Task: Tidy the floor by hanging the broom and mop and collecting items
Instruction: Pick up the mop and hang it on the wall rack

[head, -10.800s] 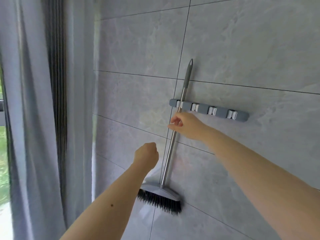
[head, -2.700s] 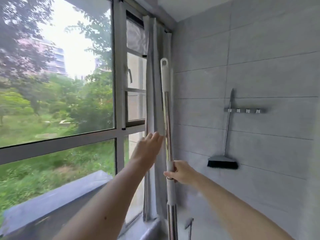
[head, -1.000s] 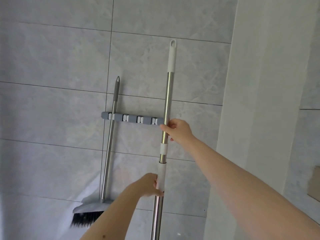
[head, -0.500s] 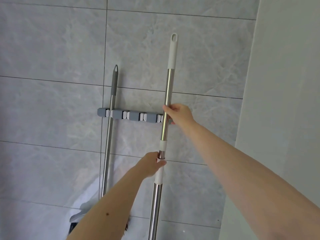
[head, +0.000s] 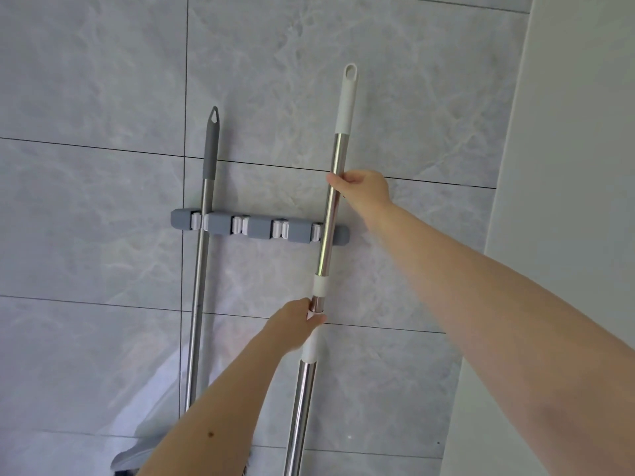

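Note:
The mop handle (head: 338, 156), a steel pole with a white tip and white collars, stands upright against the rightmost clip of the grey wall rack (head: 261, 228). My right hand (head: 364, 190) grips the pole just above the rack. My left hand (head: 295, 324) grips it lower, at the white collar. The mop's head is out of view below. The broom (head: 199, 269), grey-tipped with a steel shaft, hangs in the leftmost clip; its grey head shows at the bottom edge behind my left forearm.
The wall is grey marbled tile (head: 103, 80). Two white clips in the middle of the rack hold nothing. A pale corner wall (head: 567, 166) juts out on the right, close to the mop pole.
The mop pole has come against the rack's rightmost clip. My right hand has slid from rack height to above the rack. The view has moved closer to the wall.

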`<state>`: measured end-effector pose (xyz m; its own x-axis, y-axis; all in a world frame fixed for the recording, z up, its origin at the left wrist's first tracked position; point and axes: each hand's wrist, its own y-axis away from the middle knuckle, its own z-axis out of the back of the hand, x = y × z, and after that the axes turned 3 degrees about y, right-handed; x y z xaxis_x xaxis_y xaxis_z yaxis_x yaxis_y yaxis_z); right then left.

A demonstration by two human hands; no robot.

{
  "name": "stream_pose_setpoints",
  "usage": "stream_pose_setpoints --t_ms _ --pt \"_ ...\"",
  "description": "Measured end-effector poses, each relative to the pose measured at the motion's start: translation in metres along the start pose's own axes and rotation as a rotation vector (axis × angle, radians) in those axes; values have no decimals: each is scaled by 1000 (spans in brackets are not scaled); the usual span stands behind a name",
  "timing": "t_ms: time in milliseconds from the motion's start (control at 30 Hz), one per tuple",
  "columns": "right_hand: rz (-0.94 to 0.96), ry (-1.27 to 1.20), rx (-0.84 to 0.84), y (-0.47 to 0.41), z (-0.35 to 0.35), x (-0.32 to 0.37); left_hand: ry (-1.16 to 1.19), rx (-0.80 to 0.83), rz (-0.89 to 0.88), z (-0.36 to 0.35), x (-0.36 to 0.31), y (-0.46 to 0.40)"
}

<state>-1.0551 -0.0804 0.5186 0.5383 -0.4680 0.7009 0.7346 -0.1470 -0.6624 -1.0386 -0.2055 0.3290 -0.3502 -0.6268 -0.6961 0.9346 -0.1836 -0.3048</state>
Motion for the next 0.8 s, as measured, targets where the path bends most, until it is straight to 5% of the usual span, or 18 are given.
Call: stream_pose_setpoints --t_ms 800 --pt "3 109 -48 -11 -16 -15 -153 -259 -28 -14 2 -21"
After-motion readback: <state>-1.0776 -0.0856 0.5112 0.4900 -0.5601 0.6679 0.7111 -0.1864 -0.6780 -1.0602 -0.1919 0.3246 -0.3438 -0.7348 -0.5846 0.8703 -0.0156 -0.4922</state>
